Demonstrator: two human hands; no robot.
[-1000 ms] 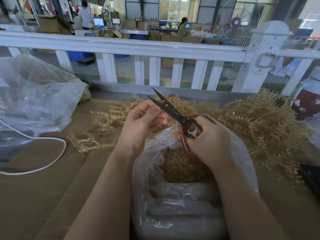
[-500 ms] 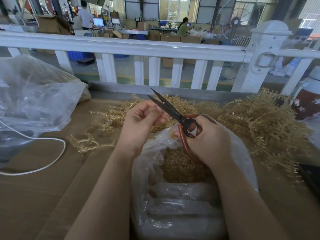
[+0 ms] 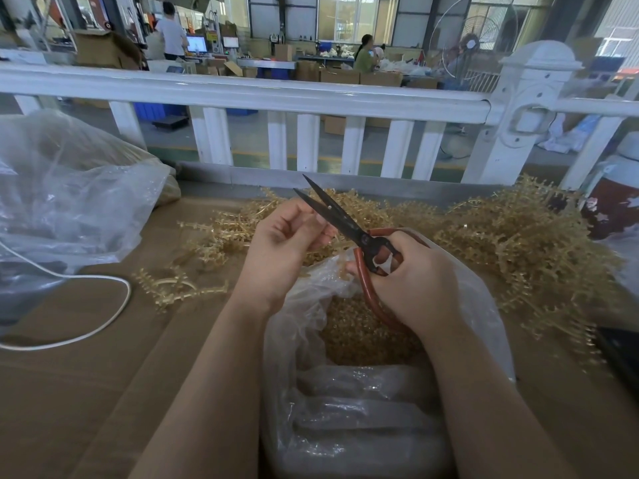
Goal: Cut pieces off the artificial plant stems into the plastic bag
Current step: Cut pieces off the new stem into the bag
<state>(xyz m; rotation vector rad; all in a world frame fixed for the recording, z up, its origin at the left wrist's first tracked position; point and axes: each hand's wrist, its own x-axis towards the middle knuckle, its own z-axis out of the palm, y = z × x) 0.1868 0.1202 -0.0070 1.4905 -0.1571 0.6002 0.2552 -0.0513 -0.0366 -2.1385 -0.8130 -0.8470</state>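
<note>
1. Head view, progress: the plastic bag [image 3: 484,326] sits open at near centre and already holds a deep layer of small tan cut pieces [image 3: 359,333], so a good deal of cutting looks done. A large heap of uncut artificial plant stems [image 3: 511,243] lies to the right and behind the hands, with a few loose stems [image 3: 173,285] to the left, so I judge much work remains.

2. Head view, hands: the right hand [image 3: 418,281] grips the red-handled scissors [image 3: 345,223], fingers curled through the loops, blades slightly parted and pointing far-left above the bag. The left hand [image 3: 283,250] has its fingers curled as if pinching something just beside the blades; whether a stem is in it I cannot tell.

3. Head view, surface and room: the brown cardboard-covered table [image 3: 86,375] also carries a second clear bag [image 3: 69,202] at the far left and a white cable [image 3: 103,326]. Beyond runs a white railing [image 3: 276,95], then a workshop floor with boxes, screens, a standing fan and people at benches.
</note>
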